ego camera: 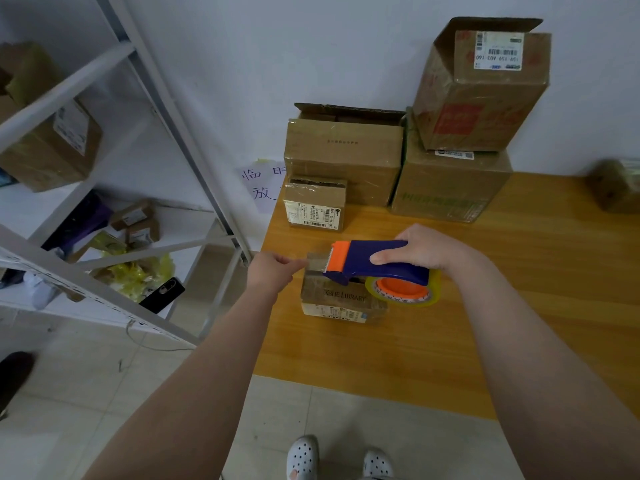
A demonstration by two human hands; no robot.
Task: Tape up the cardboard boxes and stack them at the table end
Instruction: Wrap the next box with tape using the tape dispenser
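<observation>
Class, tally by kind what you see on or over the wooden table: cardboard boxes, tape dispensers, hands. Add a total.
Cardboard boxes: 6 (one blurred, far right)
Tape dispenser with its tape: 1
Hands: 2, left hand pinching the tape end, right hand gripping the dispenser
Total: 9

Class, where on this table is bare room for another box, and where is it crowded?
Bare: the table right of the tape dispenser and nearer than the box being taped. Crowded: the far end, with stacked boxes.

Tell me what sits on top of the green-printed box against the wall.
A brown box with red print stands on the green-printed box, top flap open. Its inside is hidden.
</observation>
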